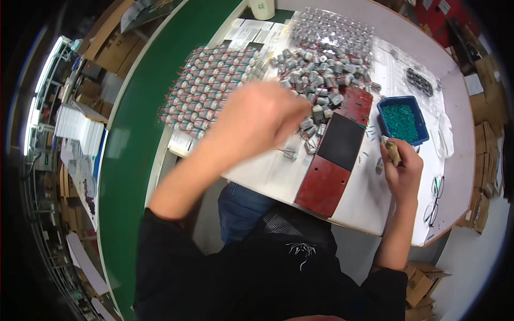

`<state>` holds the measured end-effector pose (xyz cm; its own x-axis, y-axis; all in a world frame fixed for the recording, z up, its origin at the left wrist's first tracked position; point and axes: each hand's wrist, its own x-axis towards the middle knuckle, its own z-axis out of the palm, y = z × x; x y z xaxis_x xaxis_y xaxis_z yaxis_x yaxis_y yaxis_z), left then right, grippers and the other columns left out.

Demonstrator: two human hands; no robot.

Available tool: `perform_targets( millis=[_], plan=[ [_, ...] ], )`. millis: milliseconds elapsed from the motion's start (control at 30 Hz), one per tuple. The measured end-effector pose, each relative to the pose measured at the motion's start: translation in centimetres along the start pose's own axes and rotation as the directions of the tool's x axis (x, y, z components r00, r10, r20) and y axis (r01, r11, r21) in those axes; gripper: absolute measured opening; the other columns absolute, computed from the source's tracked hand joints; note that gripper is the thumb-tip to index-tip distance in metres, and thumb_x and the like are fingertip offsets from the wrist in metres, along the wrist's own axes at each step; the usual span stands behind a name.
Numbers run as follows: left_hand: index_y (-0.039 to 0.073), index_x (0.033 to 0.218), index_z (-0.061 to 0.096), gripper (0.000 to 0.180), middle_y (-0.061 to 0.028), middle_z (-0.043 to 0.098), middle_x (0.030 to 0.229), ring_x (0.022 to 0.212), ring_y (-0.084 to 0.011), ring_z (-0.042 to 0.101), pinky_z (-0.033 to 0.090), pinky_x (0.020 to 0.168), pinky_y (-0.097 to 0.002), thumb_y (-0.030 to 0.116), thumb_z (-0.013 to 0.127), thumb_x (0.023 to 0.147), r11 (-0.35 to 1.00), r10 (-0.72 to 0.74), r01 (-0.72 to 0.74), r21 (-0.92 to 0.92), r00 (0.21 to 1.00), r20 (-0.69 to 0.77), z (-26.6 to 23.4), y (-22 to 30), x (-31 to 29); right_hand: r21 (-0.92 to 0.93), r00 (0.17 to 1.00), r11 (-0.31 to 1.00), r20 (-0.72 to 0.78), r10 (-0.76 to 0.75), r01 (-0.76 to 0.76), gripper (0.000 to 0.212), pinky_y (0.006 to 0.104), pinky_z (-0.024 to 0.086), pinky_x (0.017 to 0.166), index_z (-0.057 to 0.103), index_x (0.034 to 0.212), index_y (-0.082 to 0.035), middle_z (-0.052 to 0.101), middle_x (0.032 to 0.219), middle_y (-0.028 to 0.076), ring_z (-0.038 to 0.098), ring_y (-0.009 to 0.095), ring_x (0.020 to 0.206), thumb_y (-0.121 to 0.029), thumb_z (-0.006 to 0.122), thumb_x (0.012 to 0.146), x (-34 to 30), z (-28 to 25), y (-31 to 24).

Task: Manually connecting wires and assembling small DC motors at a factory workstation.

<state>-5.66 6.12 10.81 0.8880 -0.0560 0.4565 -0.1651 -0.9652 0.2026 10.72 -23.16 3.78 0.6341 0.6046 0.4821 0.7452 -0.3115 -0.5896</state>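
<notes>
My left hand (262, 115), slightly blurred, is raised over the work table with its fingers curled together; what they hold, if anything, is hidden. Just beyond it lies a loose pile of small silver motors (321, 69) with red wires. One single motor (289, 154) rests on the white surface below my left hand. On the right, my right hand (405, 168) is closed around a short tan-brown tool (393, 152) whose kind I cannot make out. It is beside the near edge of a blue tray (381, 115) filled with small green pieces (400, 122).
Rows of wired motors (209, 88) stand at the left. A clear plastic blister tray (332, 29) lies at the back. A red board (322, 187) with a black pad (340, 140) spans the middle. Eyeglasses (431, 214) lie near the right edge; a cup (262, 8) stands far back.
</notes>
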Motion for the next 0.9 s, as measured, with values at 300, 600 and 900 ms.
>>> perform_targets(
  millis=[300, 600, 900],
  plan=[
    [0.011, 0.099, 0.075, 0.015, -0.0103, 0.071, 0.095, 0.094, -0.0333, 0.07, 0.058, 0.08, -0.0472, 0.02, 0.07, 0.088, 0.828, -0.038, -0.119, 0.548, 0.963, 0.266, 7.8, -14.5, 14.5, -0.007, 0.999, 0.999, -0.013, -0.038, 0.038, 0.015, 0.0312, 0.05, 0.062, 0.07, 0.099, 0.001, 0.069, 0.081, 0.013, 0.065, 0.022, 0.068, -0.007, 0.077, 0.09, 0.3, -0.1, 0.4],
    [0.012, 0.107, 0.072, 0.023, -0.0107, 0.067, 0.09, 0.084, -0.0294, 0.069, 0.057, 0.071, -0.0397, 0.018, 0.074, 0.085, 0.882, 0.321, -0.157, 0.445, 0.891, -0.322, -1.3, -11.1, 13.0, 0.007, 0.998, 0.999, 0.019, -0.053, 0.053, 0.013, 0.0342, 0.051, 0.062, 0.07, 0.098, 0.001, 0.069, 0.084, 0.014, 0.066, 0.026, 0.069, -0.005, 0.076, 0.089, 0.1, -0.6, 0.6],
    [0.009, 0.126, 0.071, 0.047, -0.0058, 0.051, 0.076, 0.069, -0.0241, 0.056, 0.049, 0.062, -0.0376, 0.005, 0.077, 0.079, 0.768, 0.075, 0.01, 0.641, 0.992, -0.106, -10.0, -1.4, -3.4, 0.009, 0.997, 0.999, 0.049, -0.051, 0.051, 0.014, 0.035, 0.052, 0.065, 0.069, 0.1, 0.002, 0.07, 0.086, 0.015, 0.067, 0.028, 0.072, -0.004, 0.075, 0.088, -0.2, -0.7, -1.3]
  ],
)
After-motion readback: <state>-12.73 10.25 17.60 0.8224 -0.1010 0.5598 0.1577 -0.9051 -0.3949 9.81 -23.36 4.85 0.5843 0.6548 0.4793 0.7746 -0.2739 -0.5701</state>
